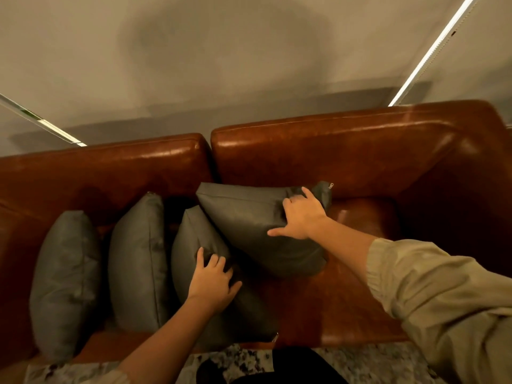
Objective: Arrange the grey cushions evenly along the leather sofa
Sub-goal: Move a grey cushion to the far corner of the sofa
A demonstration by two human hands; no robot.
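Several grey cushions sit on a brown leather sofa (318, 151). Two stand on edge at the left: the outer cushion (65, 273) and the second cushion (138, 261). A third cushion (194, 245) leans beside them, and my left hand (213, 281) presses on its right side with fingers curled into the fabric. The fourth cushion (249, 217) lies tilted across the seat's middle, overlapping the third. My right hand (300, 217) grips its upper right part, fingers spread over the cover.
The sofa's right seat (360, 286) and right armrest (471, 176) carry no cushions. A grey wall (249, 65) rises right behind the backrest. A speckled floor (249, 358) shows below the sofa's front edge.
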